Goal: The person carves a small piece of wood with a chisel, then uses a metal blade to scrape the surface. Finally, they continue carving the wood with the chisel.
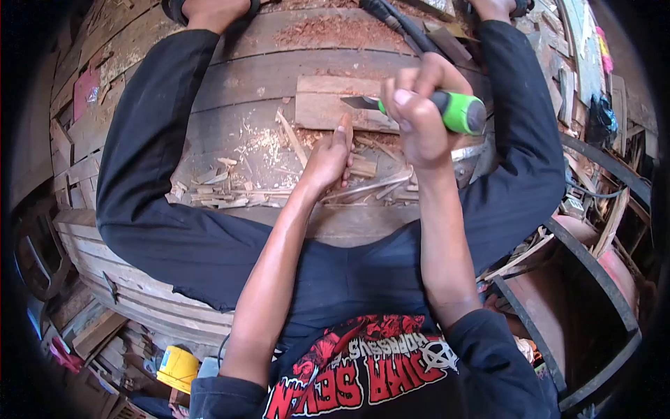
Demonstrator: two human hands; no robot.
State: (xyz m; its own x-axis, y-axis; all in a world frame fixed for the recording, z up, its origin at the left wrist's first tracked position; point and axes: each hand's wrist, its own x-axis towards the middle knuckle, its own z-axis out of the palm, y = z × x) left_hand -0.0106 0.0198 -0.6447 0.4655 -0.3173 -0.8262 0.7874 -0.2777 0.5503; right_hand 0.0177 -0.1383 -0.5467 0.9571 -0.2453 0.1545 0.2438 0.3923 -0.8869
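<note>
My right hand [426,115] is wrapped round a green and grey handled tool [460,113], whose dark blade points left over a wooden board [317,105]. Just below the blade tip, my left hand [330,155] pinches a small reddish-brown wooden piece [347,127], its upper end close to the blade. Whether blade and piece touch is unclear. The board lies flat on the planks between my legs.
Wood shavings [262,150] and thin offcuts [223,192] litter the planks nearby. Dark tools [394,21] lie beyond the board. At the lower left stands a yellow container [178,368]; a dark curved metal frame [593,269] is at the right.
</note>
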